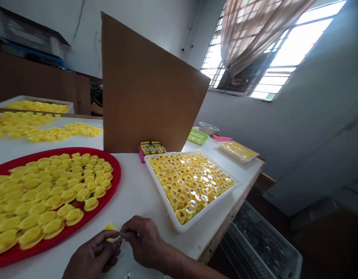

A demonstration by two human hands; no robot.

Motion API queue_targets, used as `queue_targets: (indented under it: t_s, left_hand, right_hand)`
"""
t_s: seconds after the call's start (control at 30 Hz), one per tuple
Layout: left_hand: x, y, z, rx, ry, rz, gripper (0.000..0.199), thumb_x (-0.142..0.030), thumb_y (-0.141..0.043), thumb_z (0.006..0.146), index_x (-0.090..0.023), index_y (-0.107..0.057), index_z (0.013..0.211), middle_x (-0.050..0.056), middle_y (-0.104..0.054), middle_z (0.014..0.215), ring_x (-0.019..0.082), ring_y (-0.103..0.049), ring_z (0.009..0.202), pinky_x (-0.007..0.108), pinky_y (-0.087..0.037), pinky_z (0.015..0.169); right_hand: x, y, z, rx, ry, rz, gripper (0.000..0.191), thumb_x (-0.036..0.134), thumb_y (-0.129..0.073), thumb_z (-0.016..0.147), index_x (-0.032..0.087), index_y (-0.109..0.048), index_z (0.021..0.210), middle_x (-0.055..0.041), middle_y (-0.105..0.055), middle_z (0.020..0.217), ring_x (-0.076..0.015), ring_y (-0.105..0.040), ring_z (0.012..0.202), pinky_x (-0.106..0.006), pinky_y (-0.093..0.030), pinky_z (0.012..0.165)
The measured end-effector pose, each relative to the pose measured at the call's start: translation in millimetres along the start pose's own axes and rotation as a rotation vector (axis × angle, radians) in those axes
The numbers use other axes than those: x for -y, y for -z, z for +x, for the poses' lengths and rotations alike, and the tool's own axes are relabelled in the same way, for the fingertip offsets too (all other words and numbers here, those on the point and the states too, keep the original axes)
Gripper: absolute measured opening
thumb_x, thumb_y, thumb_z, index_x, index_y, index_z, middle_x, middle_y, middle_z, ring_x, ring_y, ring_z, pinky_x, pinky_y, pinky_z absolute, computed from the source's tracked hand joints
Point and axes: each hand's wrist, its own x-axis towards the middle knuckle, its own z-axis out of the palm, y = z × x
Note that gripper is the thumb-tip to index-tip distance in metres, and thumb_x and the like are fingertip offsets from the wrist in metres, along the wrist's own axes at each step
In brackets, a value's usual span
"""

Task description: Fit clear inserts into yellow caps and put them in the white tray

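Observation:
My left hand [94, 254] and my right hand [148, 242] meet low over the white table, fingertips pinched together. Between them is something small and thin, too blurred to name. A small yellow piece [110, 228] shows just behind my left fingers; whether it is held or lies on the table, I cannot tell. To the left, a red oval tray [116, 170] carries many yellow disc-shaped pieces [53, 201] with brims. Right of my hands stands a white tray [174, 224] filled with glossy round yellow pieces [190, 182] with dark marks at their centres.
A brown board [149, 89] stands upright across the table. By its foot is a pink basket [142, 157] of small green-and-yellow packets. Farther right are a green basket [198, 136], a white bowl [208, 128] and another filled tray [238, 151]. Plastic crates [260, 240] sit below the table's edge.

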Motion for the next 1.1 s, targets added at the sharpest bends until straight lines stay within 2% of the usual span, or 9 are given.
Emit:
queue_targets:
  t_s: [0.07, 0.2, 0.4, 0.57, 0.7, 0.77, 0.87, 0.93, 1.1]
  left_hand:
    - [-6.3, 1.1, -3.1, 0.005, -0.017, 0.047, 0.052, -0.055, -0.064, 0.061, -0.017, -0.057, 0.095, 0.0, -0.061, 0.057, 0.02, -0.06, 0.056, 0.027, -0.049, 0.054]
    - [-15.5, 2.9, -7.0, -0.024, -0.07, 0.165, 0.039, -0.049, -0.056, 0.068, -0.019, -0.056, 0.094, 0.0, -0.063, 0.06, 0.02, -0.061, 0.059, 0.027, -0.048, 0.058]
    - [-17.6, 0.6, -8.4, -0.034, -0.128, 0.153, 0.027, -0.044, -0.05, 0.075, -0.02, -0.054, 0.086, -0.003, -0.057, 0.055, 0.017, -0.057, 0.054, 0.026, -0.045, 0.053]
    - [-17.8, 2.8, -7.6, -0.04, -0.178, 0.041, 0.024, -0.042, -0.054, 0.076, -0.019, -0.051, 0.083, -0.003, -0.057, 0.059, 0.014, -0.056, 0.055, 0.023, -0.045, 0.054]
    - [-18.6, 6.0, -6.0, -0.022, -0.177, -0.031, 0.029, -0.041, -0.054, 0.078, -0.018, -0.054, 0.096, -0.001, -0.061, 0.066, 0.016, -0.06, 0.062, 0.026, -0.049, 0.062]
    - [-20.0, 10.9, -5.1, -0.056, -0.205, 0.046, 0.033, -0.043, -0.051, 0.08, -0.02, -0.054, 0.103, 0.0, -0.064, 0.071, 0.016, -0.062, 0.066, 0.027, -0.05, 0.064]
    - [-21.1, 22.3, -2.5, -0.241, -0.315, 0.352, 0.036, -0.046, -0.051, 0.081, -0.021, -0.057, 0.107, 0.002, -0.066, 0.083, 0.017, -0.061, 0.069, 0.03, -0.048, 0.068]
    - [-19.8, 29.0, 0.7, -0.332, -0.375, 0.571, 0.037, -0.045, -0.055, 0.079, -0.02, -0.059, 0.107, 0.004, -0.065, 0.091, 0.017, -0.058, 0.068, 0.032, -0.046, 0.07]
    - [-10.7, 32.5, 11.4, -0.227, -0.428, 0.726, 0.031, -0.032, -0.062, 0.076, -0.019, -0.06, 0.104, 0.005, -0.061, 0.101, 0.018, -0.057, 0.075, 0.032, -0.044, 0.073]
  right_hand:
    - [2.8, 6.3, -1.6, 0.079, 0.086, -0.113, 0.024, 0.012, -0.053, 0.075, 0.018, -0.063, 0.096, -0.0034, -0.063, 0.083, -0.0142, -0.057, 0.079, -0.023, -0.044, 0.073]
    - [5.7, 6.4, 0.5, 0.18, 0.101, -0.19, 0.043, 0.02, -0.068, 0.066, 0.02, -0.059, 0.108, -0.0036, -0.062, 0.092, -0.0152, -0.057, 0.082, -0.022, -0.045, 0.072]
    - [2.7, -11.6, 11.9, 0.086, 0.053, -0.298, 0.019, 0.019, -0.066, 0.071, 0.018, -0.062, 0.09, -0.0024, -0.061, 0.082, -0.0135, -0.057, 0.072, -0.022, -0.043, 0.064]
    - [0.0, -17.8, 17.2, 0.082, 0.084, -0.223, 0.02, 0.015, -0.061, 0.074, 0.019, -0.062, 0.093, -0.0028, -0.061, 0.085, -0.0125, -0.057, 0.072, -0.021, -0.044, 0.062]
    - [-7.5, -17.6, 21.7, 0.064, 0.09, -0.132, 0.023, 0.016, -0.058, 0.078, 0.021, -0.063, 0.1, -0.0034, -0.061, 0.089, -0.0114, -0.057, 0.071, -0.02, -0.045, 0.059]
    - [-12.3, -13.7, 24.9, 0.037, 0.087, -0.11, 0.025, 0.018, -0.06, 0.077, 0.021, -0.064, 0.102, -0.0038, -0.062, 0.089, -0.0112, -0.057, 0.068, -0.021, -0.046, 0.059]
    - [-18.5, -3.6, 30.9, -0.001, 0.063, -0.143, 0.028, 0.021, -0.062, 0.077, 0.021, -0.063, 0.105, -0.0047, -0.064, 0.091, -0.0123, -0.058, 0.069, -0.023, -0.047, 0.061]
    - [-20.8, 3.0, 35.3, 0.038, 0.054, -0.189, 0.03, 0.021, -0.061, 0.077, 0.021, -0.061, 0.107, -0.0048, -0.065, 0.095, -0.0135, -0.059, 0.073, -0.024, -0.048, 0.063]
    - [-21.1, 5.8, 45.7, 0.242, 0.106, -0.249, 0.029, 0.019, -0.059, 0.079, 0.021, -0.061, 0.108, -0.0046, -0.066, 0.099, -0.0148, -0.061, 0.081, -0.024, -0.048, 0.066]
